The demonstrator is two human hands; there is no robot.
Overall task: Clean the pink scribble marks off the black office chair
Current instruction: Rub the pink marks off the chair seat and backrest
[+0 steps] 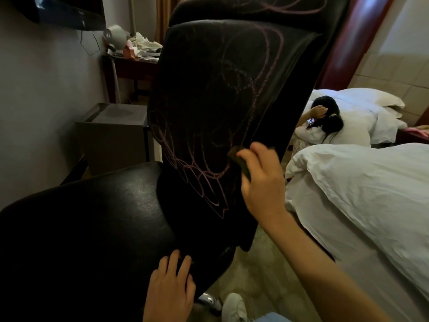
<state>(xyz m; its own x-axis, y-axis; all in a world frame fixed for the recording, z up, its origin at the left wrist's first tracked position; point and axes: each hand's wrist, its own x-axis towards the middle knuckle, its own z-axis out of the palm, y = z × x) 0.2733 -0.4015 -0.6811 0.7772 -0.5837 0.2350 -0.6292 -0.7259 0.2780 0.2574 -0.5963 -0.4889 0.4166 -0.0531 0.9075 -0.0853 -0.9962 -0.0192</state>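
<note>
Looks hardly begun. Chair (pixel 92 217) in the middle, seat near left, backrest (pixel 209 94) rising beyond it, bed (pixel 362 187) close on the right. Marks (pixel 202 180) loop in pink over nearly all the backrest, heaviest low down, fainter toward the top and onto the headrest (pixel 243 10); no plainly wiped patch, though hard to judge in the dim light. Right hand (pixel 260 182) at the backrest's right edge, fingers curled round a dark sponge (pixel 240 160), pressing it to the surface just beside the heavy loops. Left hand (pixel 171 284) nearer, fingers fairly straight and slightly spread, resting on the chair's near edge, probably steadying it. Almost the whole backrest left to scrub.
</note>
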